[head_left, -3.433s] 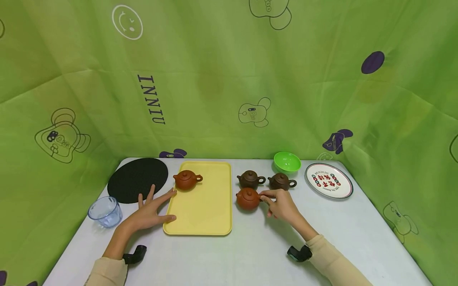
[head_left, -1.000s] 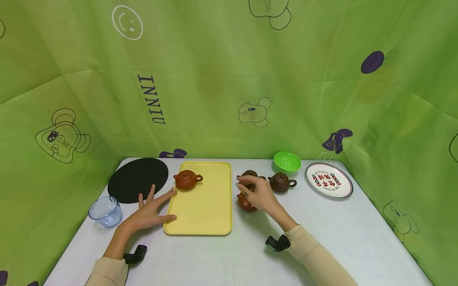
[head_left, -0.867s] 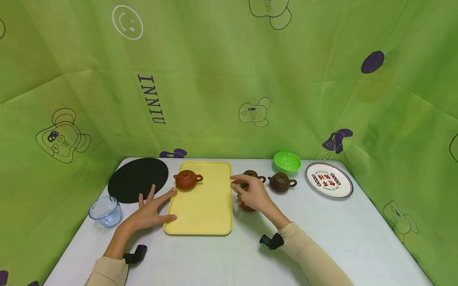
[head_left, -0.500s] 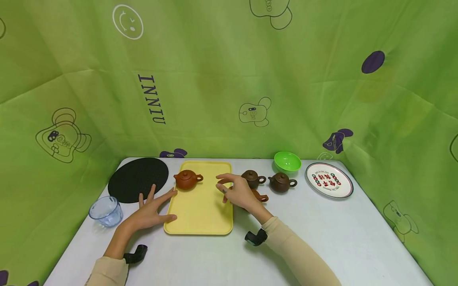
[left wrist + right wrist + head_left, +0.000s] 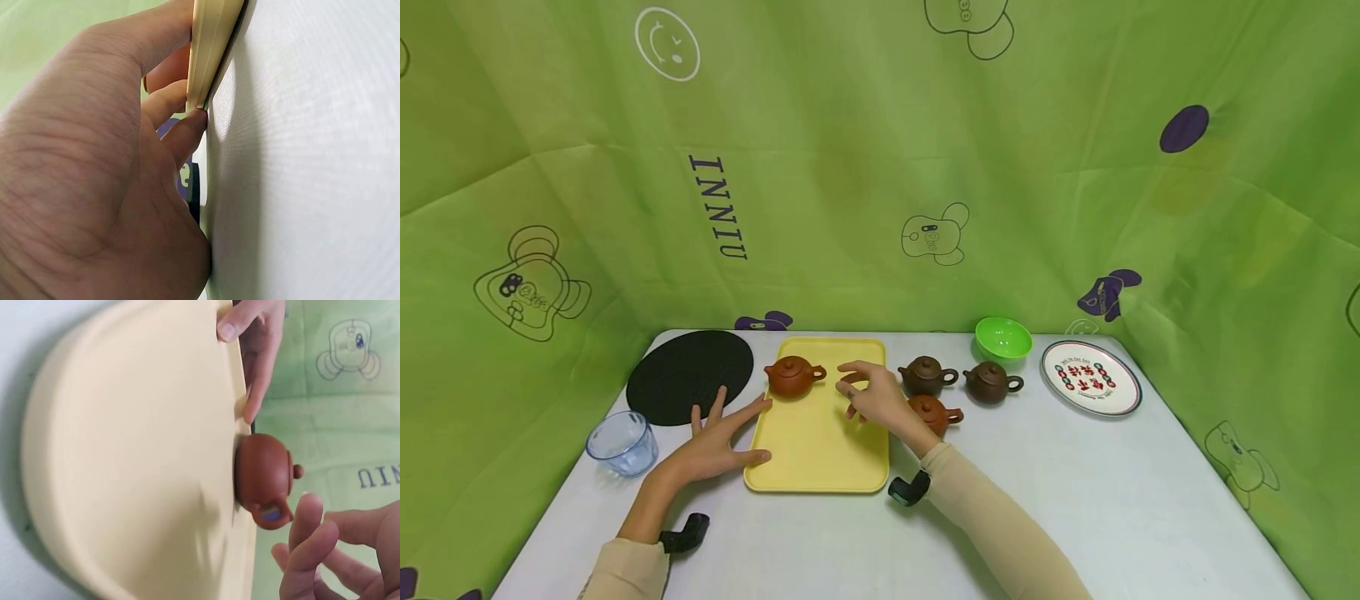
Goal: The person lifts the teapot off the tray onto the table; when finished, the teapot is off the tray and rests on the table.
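Note:
A reddish-brown teapot [image 5: 790, 377] stands at the back left of a yellow tray [image 5: 820, 475], its handle pointing right. Just to the right of that handle, my right hand [image 5: 880, 402] hovers over the tray, thumb and fingers apart and holding nothing. In the right wrist view its fingers [image 5: 307, 515] are close to the teapot's handle, with a gap at the tips. My left hand [image 5: 711, 446] lies spread at the tray's left edge; in the left wrist view its fingertips touch the tray's side [image 5: 209, 47].
Right of the tray stand two dark brown teapots [image 5: 927, 377] and another reddish-brown teapot [image 5: 932, 414], partly hidden by my right wrist. A green bowl [image 5: 1003, 340] and a white plate [image 5: 1091, 379] are farther right. At left are a black round mat [image 5: 685, 375] and a glass bowl [image 5: 622, 444].
My right hand let go of the right reddish-brown teapot's handle, then moved left across the tray toward the other reddish-brown teapot. My left hand stayed in place.

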A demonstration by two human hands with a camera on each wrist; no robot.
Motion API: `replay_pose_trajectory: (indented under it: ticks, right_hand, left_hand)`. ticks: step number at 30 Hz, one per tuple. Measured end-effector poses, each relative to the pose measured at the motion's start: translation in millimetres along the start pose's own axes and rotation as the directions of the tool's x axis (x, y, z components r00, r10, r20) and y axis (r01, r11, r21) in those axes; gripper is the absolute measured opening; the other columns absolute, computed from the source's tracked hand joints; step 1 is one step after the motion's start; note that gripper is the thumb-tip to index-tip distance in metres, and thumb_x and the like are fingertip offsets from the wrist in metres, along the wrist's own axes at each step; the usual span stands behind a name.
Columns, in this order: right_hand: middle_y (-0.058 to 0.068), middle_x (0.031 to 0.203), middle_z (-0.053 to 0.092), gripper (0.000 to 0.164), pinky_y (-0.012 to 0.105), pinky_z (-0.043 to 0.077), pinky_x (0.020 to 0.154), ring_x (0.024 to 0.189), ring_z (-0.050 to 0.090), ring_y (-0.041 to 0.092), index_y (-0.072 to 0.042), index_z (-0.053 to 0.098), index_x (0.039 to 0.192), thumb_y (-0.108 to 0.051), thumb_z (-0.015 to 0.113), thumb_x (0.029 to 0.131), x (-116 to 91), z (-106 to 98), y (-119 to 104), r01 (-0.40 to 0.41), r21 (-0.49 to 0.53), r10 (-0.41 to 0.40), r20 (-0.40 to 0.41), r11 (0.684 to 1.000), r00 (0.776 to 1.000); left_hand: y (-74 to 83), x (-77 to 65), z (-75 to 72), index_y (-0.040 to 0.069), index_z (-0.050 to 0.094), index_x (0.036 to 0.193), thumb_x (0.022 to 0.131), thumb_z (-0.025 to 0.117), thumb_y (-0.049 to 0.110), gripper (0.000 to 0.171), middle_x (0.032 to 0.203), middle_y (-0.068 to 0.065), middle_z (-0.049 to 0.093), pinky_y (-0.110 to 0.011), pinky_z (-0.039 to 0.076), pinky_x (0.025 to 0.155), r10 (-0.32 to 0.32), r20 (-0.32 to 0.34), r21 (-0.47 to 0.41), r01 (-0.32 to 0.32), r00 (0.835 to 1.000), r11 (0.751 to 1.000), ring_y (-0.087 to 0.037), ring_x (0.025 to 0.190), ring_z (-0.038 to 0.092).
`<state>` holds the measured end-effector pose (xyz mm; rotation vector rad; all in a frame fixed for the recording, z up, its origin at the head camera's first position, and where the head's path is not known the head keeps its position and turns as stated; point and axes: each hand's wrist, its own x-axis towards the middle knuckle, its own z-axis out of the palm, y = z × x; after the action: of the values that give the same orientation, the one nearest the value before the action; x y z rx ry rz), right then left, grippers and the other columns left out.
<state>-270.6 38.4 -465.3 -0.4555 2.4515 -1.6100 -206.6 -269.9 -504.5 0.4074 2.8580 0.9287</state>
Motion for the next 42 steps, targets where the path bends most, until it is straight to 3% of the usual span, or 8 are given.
replay_pose_trajectory:
  ticks: [7,22,30,42]
  right_hand:
    - [0.02,0.131,0.073,0.042,0.033,0.06,0.052,0.063,0.077,0.028,-0.006,0.063,0.144,-0.019,0.068,0.105,14,8,8,-0.009,0.033,0.008,0.021,0.999,1.0]
    - [0.023,0.131,0.072,0.042,0.029,0.06,0.055,0.061,0.075,0.016,-0.013,0.061,0.148,-0.02,0.065,0.107,26,23,12,-0.089,0.114,0.085,0.041,0.99,0.996]
    - [0.022,0.117,0.079,0.044,0.026,0.058,0.052,0.057,0.073,0.011,-0.01,0.059,0.15,-0.017,0.064,0.107,34,32,13,-0.133,0.205,0.129,0.03,0.97,0.991]
    - [0.022,0.114,0.08,0.039,0.024,0.059,0.054,0.058,0.071,0.011,-0.009,0.063,0.146,-0.016,0.062,0.108,43,39,16,-0.17,0.324,0.167,0.036,0.931,0.985]
  left_hand:
    - [-1.7,-0.4,0.3,0.02,0.048,0.16,0.085,0.083,0.049,0.088,0.17,-0.024,0.037,-0.085,-0.02,0.115,-0.005,0.001,-0.007,0.005,1.0,1.0,-0.06,0.16,-0.012]
    - [-1.5,-1.0,-0.9,0.018,0.048,0.16,0.086,0.082,0.048,0.086,0.17,-0.023,0.037,-0.085,-0.019,0.115,0.018,-0.009,-0.007,-0.018,1.0,1.0,-0.061,0.16,-0.012]
    - [-0.5,-1.1,-0.1,0.018,0.048,0.16,0.086,0.083,0.048,0.087,0.17,-0.024,0.038,-0.085,-0.019,0.114,0.015,-0.003,-0.009,-0.015,1.0,1.0,-0.061,0.16,-0.012]
    - [-0.2,0.1,-0.5,0.019,0.048,0.16,0.086,0.082,0.05,0.087,0.17,-0.024,0.038,-0.085,-0.019,0.115,0.005,0.003,0.004,-0.005,1.0,1.0,-0.061,0.16,-0.011]
